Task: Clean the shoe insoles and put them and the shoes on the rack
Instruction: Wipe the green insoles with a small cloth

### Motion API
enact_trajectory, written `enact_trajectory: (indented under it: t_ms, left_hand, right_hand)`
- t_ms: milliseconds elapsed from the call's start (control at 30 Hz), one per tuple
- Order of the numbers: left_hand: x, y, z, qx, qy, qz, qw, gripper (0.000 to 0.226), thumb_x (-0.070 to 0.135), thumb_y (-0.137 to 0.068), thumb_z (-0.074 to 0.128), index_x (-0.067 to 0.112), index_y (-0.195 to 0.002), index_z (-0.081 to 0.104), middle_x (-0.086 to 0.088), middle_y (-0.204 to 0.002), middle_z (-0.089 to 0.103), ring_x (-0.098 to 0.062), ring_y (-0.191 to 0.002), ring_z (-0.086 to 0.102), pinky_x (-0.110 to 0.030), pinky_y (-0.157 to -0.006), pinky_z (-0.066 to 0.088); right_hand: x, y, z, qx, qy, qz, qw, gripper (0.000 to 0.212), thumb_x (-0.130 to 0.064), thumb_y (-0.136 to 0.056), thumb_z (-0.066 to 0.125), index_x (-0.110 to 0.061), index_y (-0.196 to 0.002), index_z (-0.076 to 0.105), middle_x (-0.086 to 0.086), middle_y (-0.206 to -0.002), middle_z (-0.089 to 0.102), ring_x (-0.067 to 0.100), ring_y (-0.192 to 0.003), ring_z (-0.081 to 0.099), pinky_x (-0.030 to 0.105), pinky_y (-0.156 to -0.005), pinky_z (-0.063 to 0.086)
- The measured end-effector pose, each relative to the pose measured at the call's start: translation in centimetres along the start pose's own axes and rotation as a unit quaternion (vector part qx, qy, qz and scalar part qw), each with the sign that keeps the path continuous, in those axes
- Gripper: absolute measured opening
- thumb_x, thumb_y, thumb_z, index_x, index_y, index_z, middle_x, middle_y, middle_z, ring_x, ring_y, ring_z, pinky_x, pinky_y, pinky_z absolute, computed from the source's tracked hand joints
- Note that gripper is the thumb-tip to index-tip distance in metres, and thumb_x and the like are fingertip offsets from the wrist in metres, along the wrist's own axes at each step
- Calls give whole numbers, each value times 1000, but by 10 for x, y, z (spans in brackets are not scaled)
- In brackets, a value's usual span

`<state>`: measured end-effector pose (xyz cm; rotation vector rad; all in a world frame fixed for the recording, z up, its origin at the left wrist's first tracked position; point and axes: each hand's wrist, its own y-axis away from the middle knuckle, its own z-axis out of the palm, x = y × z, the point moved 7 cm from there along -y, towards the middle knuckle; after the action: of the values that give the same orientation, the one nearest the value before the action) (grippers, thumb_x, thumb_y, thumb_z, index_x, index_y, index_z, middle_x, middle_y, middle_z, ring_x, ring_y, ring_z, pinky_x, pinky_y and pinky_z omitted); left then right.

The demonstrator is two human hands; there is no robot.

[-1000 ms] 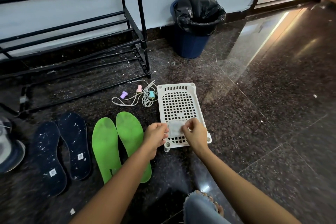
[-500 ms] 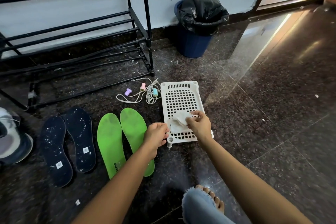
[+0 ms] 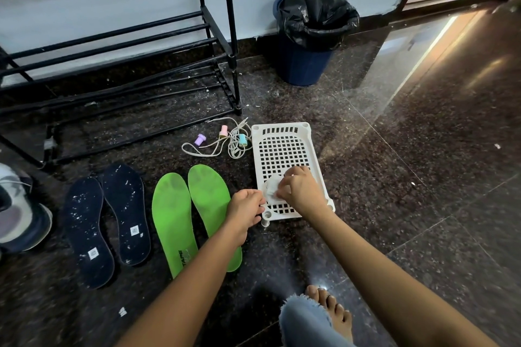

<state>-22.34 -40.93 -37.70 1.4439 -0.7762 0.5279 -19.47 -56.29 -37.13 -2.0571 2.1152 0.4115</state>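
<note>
Evidently the wiping itself has not begun, judging by the white flecks on the dark navy flat insoles (image 3: 87, 231) and the greyish marks on the bright green foam insoles (image 3: 172, 220). All four lie side by side on the dark polished stone floor (image 3: 423, 177), toes toward the black metal tube shoe rack (image 3: 112, 36), probably so each can be wiped in turn and lifted straight onto a bar. The right hand (image 3: 303, 191) is over the near end of the white perforated plastic tray (image 3: 282, 146), its fingers (image 3: 294, 173) curled and pinching a small crumpled white cloth (image 3: 270, 187) that lies on the grid; the tray seems to keep the cloth off the gritty floor. The left hand (image 3: 245, 207) sits at the tray's near left corner, just beside the nearer green insole, fingers curled; whether they grip the rim, a cloth edge or nothing is hard to tell. A grey and navy sneaker (image 3: 19, 214) sits at the far left edge, half cut off. Between tray and rack lies a tangled white cord with pastel plugs (image 3: 225, 141), which could snag a reach to the lowest bars. A blue bin with black liner (image 3: 310, 36) stands by the wall, well apart. The left forearm crosses the heel of the nearer green insole and would need to clear it first.
</note>
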Motion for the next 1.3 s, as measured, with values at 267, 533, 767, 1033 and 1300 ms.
enact_trajectory:
  t_ms: [267, 533, 767, 1033, 1300]
  left_hand:
    - [2, 1, 4, -7, 1, -3, 1000, 13, 18, -98, 51, 19, -87, 59, 2, -88, 62, -10, -75, 57, -26, -74, 48]
    - [6, -1, 8, -20, -6, -11, 1000, 17, 15, -98, 46, 23, -99, 60, 1, -93, 63, -13, -80, 58, -23, -72, 50]
    - [20, -1, -9, -11, -12, -23, 1000, 13, 19, -98, 50, 23, -91, 59, 1, -98, 65, -15, -90, 59, -35, -91, 52]
    - [115, -6, -113, 76, -22, 50, 996, 10, 18, -99, 51, 20, -99, 61, 5, -82, 60, -7, -68, 54, -22, -64, 44]
    - [127, 9, -213, 116, -32, 47, 992, 7, 21, -99, 52, 20, -98, 59, 3, -88, 63, -9, -76, 58, -25, -73, 49]
  right_hand:
    - [2, -7, 9, -43, -40, 27, 998, 15, -22, -85, 62, -14, -90, 74, 5, -90, 71, 25, -93, 57, 30, -81, 45]
    - [25, -10, 8, -54, -227, 138, 963, 22, -11, -83, 57, 6, -71, 64, 7, -60, 55, 14, -56, 48, 24, -52, 38]
    - [34, -14, -28, 86, -332, 192, 920, 21, -21, -94, 51, -8, -82, 62, 5, -74, 64, 17, -66, 56, 32, -65, 47]
    - [-52, -36, -23, -17, -651, 184, 737, 13, -4, -95, 50, -4, -88, 60, 5, -74, 64, 11, -65, 64, 23, -55, 55]
    - [-146, -51, 2, -121, -678, 178, 703, 22, 10, -88, 48, -7, -76, 54, 8, -78, 66, 18, -71, 66, 38, -75, 54]
